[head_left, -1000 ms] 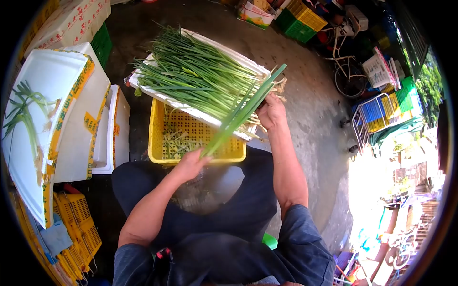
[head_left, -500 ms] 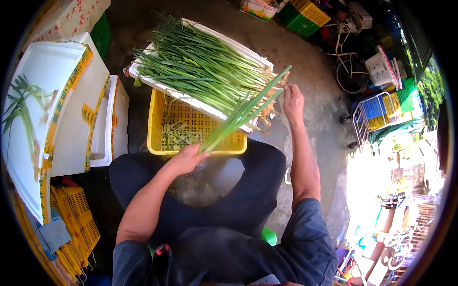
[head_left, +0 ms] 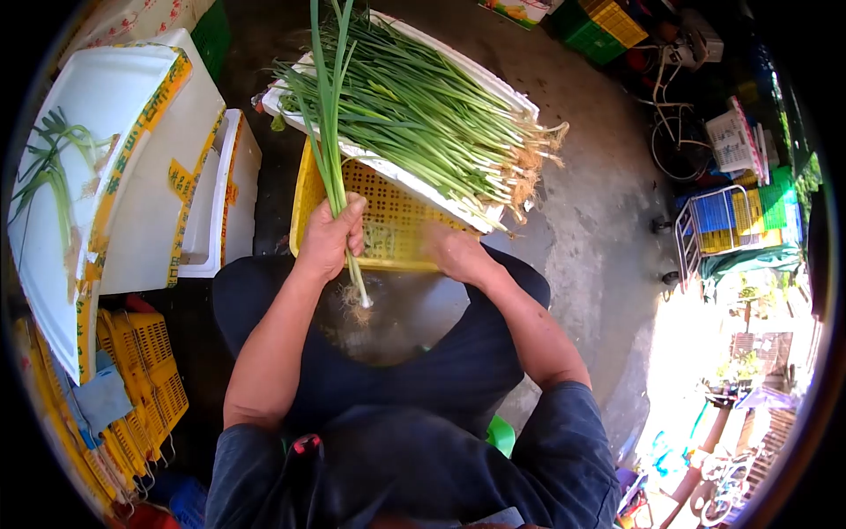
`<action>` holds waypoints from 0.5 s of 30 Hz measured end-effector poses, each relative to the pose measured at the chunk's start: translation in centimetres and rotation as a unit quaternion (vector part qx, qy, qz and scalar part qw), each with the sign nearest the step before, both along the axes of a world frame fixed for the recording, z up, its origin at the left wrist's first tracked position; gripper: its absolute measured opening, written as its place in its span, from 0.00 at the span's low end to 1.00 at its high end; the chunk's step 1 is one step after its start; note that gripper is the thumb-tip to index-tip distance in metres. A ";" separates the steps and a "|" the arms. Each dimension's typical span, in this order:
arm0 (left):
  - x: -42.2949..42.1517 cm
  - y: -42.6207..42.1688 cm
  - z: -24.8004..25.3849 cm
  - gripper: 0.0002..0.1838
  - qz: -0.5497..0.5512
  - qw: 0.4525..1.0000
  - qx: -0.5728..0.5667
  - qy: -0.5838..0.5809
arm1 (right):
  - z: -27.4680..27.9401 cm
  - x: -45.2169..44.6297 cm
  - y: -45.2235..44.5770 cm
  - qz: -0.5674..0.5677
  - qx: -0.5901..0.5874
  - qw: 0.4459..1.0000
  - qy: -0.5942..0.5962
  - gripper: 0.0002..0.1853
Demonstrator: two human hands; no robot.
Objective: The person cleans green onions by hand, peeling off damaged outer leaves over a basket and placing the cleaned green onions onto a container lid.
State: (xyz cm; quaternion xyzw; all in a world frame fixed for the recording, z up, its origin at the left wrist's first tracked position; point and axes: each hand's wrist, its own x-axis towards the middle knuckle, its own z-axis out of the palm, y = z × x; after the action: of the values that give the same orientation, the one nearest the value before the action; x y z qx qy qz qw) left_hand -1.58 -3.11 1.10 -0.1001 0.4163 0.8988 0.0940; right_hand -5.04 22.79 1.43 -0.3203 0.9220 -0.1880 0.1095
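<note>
Nearest, we record our left hand [head_left: 330, 236] closed around a few scallions [head_left: 328, 145], roots near; our right hand [head_left: 460, 256] blurs at the yellow basket's [head_left: 304, 216] near rim, finger spread unclear. Beyond, a foam tray [head_left: 401, 179] heaped with scallions obstructs the basket. Foam boxes [head_left: 163, 198] stand left. The held leaves, previously slanting far right, now point far.

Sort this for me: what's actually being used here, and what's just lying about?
Apparently in use:
held spring onions, in the left hand
heaped spring onions on a white foam tray
yellow basket, near the blurred right hand

Apparently just lying about:
yellow crates, lower left
light-blue cloth
green crate, top right
</note>
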 end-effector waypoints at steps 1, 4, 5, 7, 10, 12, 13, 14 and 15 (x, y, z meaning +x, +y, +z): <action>0.0 -0.1 0.2 0.09 0.021 1.000 0.002 -0.009 | 0.0 -0.8 -0.2 -0.013 0.063 0.998 -0.011 0.21; -0.2 -0.6 0.4 0.11 0.065 0.996 0.022 -0.053 | -1.1 -5.3 0.6 -0.109 -0.068 0.987 0.093 0.07; -0.3 -0.6 0.5 0.11 0.070 0.995 0.021 -0.062 | -1.5 -7.2 1.5 -0.132 -0.105 0.977 0.132 0.08; -0.4 -0.7 0.8 0.12 0.084 0.993 0.020 -0.079 | -1.4 -10.9 3.3 -0.188 -0.108 0.949 0.231 0.08; -0.8 -0.8 0.7 0.14 0.100 0.991 0.036 -0.079 | -2.0 -16.7 7.1 -0.229 -0.034 0.927 0.294 0.10; -0.8 -0.9 1.5 0.14 0.110 0.989 0.051 -0.085 | 0.2 -18.7 7.3 -0.258 0.037 0.922 0.285 0.12; -0.7 -0.9 1.9 0.15 0.110 0.988 0.063 -0.093 | -0.1 -20.6 8.3 -0.253 0.051 0.924 0.283 0.12; -0.7 -0.9 1.8 0.14 0.111 0.987 0.064 -0.096 | -1.1 -22.5 9.4 -0.250 0.063 0.925 0.278 0.13; -0.9 -1.0 1.7 0.14 0.113 0.987 0.065 -0.099 | -1.2 -23.7 9.4 -0.246 0.075 0.927 0.275 0.14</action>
State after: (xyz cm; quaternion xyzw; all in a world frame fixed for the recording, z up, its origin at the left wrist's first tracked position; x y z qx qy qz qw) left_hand -2.49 -4.11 2.81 -0.2283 0.3320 0.9144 0.0390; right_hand -28.74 32.15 0.26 -0.1133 0.9772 -0.0442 -0.1740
